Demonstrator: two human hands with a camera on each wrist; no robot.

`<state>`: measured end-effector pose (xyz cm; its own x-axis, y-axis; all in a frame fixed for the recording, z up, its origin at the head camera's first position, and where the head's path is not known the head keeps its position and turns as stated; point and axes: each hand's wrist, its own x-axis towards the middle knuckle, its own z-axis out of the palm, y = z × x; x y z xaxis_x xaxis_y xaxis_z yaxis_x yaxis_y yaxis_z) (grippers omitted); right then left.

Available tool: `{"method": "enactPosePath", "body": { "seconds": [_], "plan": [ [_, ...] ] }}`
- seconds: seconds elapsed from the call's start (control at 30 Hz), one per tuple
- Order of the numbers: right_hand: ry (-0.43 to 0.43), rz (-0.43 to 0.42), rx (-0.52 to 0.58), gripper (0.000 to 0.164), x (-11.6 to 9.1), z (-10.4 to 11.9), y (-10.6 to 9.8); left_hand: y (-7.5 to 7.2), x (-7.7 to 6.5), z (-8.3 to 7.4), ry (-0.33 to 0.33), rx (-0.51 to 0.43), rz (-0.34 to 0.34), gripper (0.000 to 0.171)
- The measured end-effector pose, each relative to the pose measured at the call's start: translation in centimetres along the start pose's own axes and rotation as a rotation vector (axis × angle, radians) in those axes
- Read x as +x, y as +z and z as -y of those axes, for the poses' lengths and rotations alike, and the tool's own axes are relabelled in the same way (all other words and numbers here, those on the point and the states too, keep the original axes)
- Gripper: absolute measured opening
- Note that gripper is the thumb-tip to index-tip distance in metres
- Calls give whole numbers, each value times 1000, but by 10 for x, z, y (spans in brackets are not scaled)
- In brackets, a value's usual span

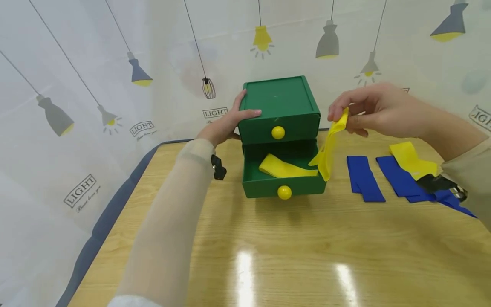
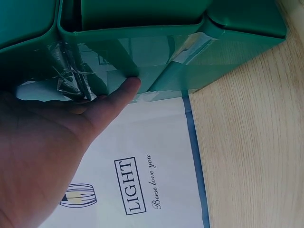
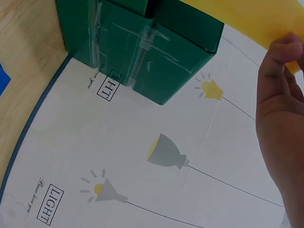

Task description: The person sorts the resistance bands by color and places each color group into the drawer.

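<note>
A green two-drawer box (image 1: 278, 96) with round yellow knobs stands on the table, its lower drawer (image 1: 264, 187) pulled out. Inside that drawer lies a folded yellow cloth strip (image 1: 281, 167). My left hand (image 1: 228, 123) rests against the box's left side, thumb on the top edge; in the left wrist view its finger touches the taped green wall (image 2: 156, 61). Just right of the drawer, my right hand (image 1: 372, 108) pinches another yellow cloth strip (image 1: 327, 149) by its upper end. This strip hangs down beside the drawer's right edge and also shows in the right wrist view.
On the table to the right lie a folded blue strip (image 1: 364, 179), more overlapping blue strips (image 1: 397, 175) and a yellow strip (image 1: 412, 160) on top of them. A white curtain (image 1: 172, 51) printed with lamps hangs behind the table's far edge.
</note>
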<state>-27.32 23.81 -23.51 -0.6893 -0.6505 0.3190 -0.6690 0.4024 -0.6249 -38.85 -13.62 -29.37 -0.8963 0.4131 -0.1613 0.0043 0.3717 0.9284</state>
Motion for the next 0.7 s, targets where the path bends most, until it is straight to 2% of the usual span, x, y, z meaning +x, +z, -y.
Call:
{"method": "enactPosePath", "body": {
  "seconds": [0.23, 0.33, 0.57, 0.7],
  "plan": [
    [133, -9, 74, 24, 10, 6, 21, 5, 0, 5, -3, -18, 12, 99],
    [140, -14, 66, 24, 9, 11, 23, 7, -1, 5, -4, -10, 12, 99],
    [81, -58, 85, 22, 12, 19, 26, 8, -3, 4, -12, 34, 3, 101],
    [155, -80, 98, 21, 19, 14, 40, 8, -2, 5, -11, 20, 6, 99]
  ]
}}
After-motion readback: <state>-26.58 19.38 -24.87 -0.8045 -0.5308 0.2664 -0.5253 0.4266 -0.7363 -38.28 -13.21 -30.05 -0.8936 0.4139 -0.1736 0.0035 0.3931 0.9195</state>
